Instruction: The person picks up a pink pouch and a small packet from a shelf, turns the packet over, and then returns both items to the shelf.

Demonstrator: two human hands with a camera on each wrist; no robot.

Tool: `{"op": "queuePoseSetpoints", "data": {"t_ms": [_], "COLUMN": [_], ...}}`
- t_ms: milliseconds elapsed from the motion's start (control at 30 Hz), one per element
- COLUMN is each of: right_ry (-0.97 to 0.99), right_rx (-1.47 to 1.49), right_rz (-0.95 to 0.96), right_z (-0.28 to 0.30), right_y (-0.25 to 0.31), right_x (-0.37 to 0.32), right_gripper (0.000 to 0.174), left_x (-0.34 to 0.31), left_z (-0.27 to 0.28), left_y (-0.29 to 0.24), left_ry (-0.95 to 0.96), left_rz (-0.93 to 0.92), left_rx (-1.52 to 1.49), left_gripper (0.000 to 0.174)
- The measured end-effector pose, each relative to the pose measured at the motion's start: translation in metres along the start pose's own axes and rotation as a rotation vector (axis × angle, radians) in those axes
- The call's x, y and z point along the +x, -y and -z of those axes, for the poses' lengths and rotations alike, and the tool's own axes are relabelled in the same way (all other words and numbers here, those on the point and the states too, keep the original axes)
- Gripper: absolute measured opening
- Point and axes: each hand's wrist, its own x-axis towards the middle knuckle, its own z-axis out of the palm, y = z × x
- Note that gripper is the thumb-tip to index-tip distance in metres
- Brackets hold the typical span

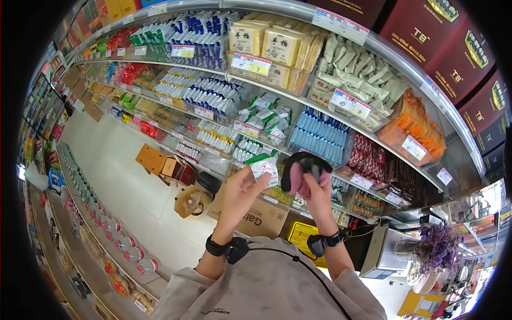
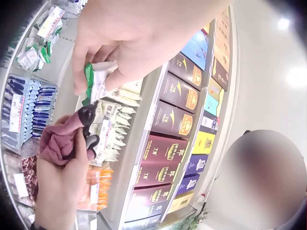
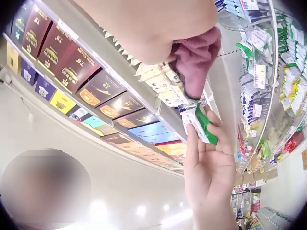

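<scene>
My left hand point(image 1: 242, 188) pinches a small white-and-green snack packet point(image 1: 265, 169) between thumb and fingers. In the right wrist view the packet point(image 3: 197, 125) shows its white face and green edge. My right hand point(image 1: 318, 197) grips a bunched pink cloth with a black part point(image 1: 296, 176), just right of the packet. From the left wrist the pink cloth point(image 2: 61, 140) appears folded in the fist, with a shiny black piece sticking up by the thumb. The cloth's end comes close to the packet's edge in both wrist views. Both hands are in front of the shelves.
Tiered shelves hold bins of wrapped snacks, among them blue packets point(image 1: 320, 133) and orange packets point(image 1: 421, 125), with price tags along the edges. Dark red gift boxes point(image 1: 405, 32) stand on top. Below are a cardboard box point(image 1: 261, 216) and a yellow basket point(image 1: 302, 234).
</scene>
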Motion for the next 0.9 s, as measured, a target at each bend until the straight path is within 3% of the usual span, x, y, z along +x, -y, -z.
{"op": "queuePoseSetpoints", "data": {"t_ms": [67,200,300,333,433,600,667,733,800,900], "right_ry": [0.026,0.304,0.506,0.523,0.396,0.388,0.424,0.412,0.421,0.359], "right_rx": [-0.058,-0.271,-0.559,-0.455,-0.163,0.446,0.316,0.217,0.244,0.242], "right_rz": [0.120,0.295,0.555,0.515,-0.058,-0.381,-0.350,-0.359,-0.484,-0.662], "right_z": [0.000,-0.028,-0.052,-0.052,-0.025,-0.019,-0.027,-0.022,-0.011,0.018], "right_y": [-0.003,0.001,-0.001,-0.007,-0.042,-0.027,-0.006,-0.011,-0.016,-0.039], "right_x": [0.003,-0.019,-0.024,-0.024,-0.021,0.004,-0.002,0.000,-0.001,0.018], "right_gripper": [0.026,0.056,0.071,0.064,0.059,0.052,0.054,0.055,0.046,0.024], "left_x": [0.001,-0.001,-0.004,-0.005,-0.010,-0.012,-0.009,-0.006,-0.014,-0.016], "left_z": [0.005,-0.001,0.001,-0.004,-0.014,-0.023,-0.016,-0.005,-0.001,0.012], "left_y": [0.000,0.001,0.006,0.003,-0.005,-0.004,0.007,0.016,0.007,0.021], "left_ry": [-0.036,-0.082,-0.156,-0.172,-0.167,-0.182,-0.164,-0.113,-0.087,-0.091], "left_rz": [-0.023,-0.090,-0.155,-0.173,-0.133,-0.204,-0.334,-0.251,-0.062,-0.045], "left_rx": [0.021,0.135,0.493,0.447,0.486,0.482,0.578,0.617,0.743,0.640], "left_gripper": [0.026,0.020,0.020,0.022,0.024,0.027,0.029,0.036,0.050,0.055]}}
